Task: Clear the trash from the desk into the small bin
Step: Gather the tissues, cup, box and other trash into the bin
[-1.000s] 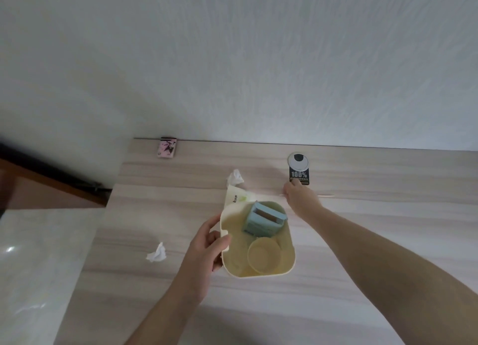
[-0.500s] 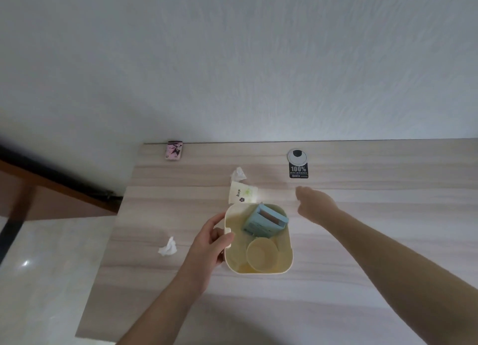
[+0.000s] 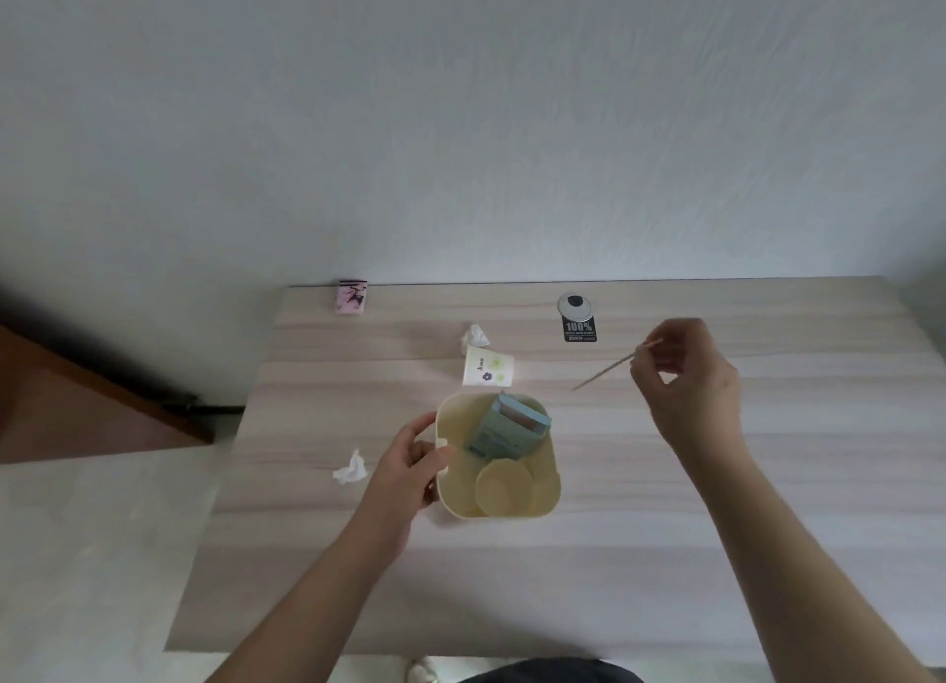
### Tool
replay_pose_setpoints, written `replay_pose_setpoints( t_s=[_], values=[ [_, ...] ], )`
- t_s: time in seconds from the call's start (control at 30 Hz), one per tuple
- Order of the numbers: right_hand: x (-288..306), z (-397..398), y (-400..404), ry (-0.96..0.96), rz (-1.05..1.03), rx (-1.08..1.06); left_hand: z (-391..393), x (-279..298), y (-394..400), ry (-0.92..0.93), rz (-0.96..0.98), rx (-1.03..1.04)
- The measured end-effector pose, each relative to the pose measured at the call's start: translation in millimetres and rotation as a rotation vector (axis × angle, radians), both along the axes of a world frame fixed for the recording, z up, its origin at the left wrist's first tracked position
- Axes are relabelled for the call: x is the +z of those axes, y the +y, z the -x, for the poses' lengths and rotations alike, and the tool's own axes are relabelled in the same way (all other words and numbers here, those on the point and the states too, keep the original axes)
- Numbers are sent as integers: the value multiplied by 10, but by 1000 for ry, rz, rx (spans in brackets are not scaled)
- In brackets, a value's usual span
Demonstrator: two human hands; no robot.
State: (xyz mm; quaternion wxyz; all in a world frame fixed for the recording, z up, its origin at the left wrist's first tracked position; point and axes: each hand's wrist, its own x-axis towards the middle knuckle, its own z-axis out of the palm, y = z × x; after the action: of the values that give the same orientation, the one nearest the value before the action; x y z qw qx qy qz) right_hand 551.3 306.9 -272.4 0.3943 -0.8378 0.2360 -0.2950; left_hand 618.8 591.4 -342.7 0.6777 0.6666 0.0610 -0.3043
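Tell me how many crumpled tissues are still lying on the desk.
2: one crumpled tissue just behind the lying paper cup, another left of the left hand. More could be hidden inside the bin.

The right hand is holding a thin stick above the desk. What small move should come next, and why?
Probably carry the stick left and drop it into the bin. The right hand pinches it above the desk, and the left hand steadies the open bin.
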Motion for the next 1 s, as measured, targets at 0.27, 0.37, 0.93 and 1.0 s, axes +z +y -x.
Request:
replay_pose_setpoints(
  t_s=[0.27, 0.37, 0.93, 1.0],
  values=[
    [415, 526, 1010, 22, 135, 287, 4, 82, 507, -61, 43, 29],
    [396, 588, 1418, 147, 227, 459, 43, 127, 809, -77, 57, 46],
    [145, 340, 2765, 254, 338, 700, 95, 125, 1912, -96, 123, 135],
    [184, 322, 2648, 254, 346, 638, 72, 119, 1903, -92, 130, 127]
  ],
)
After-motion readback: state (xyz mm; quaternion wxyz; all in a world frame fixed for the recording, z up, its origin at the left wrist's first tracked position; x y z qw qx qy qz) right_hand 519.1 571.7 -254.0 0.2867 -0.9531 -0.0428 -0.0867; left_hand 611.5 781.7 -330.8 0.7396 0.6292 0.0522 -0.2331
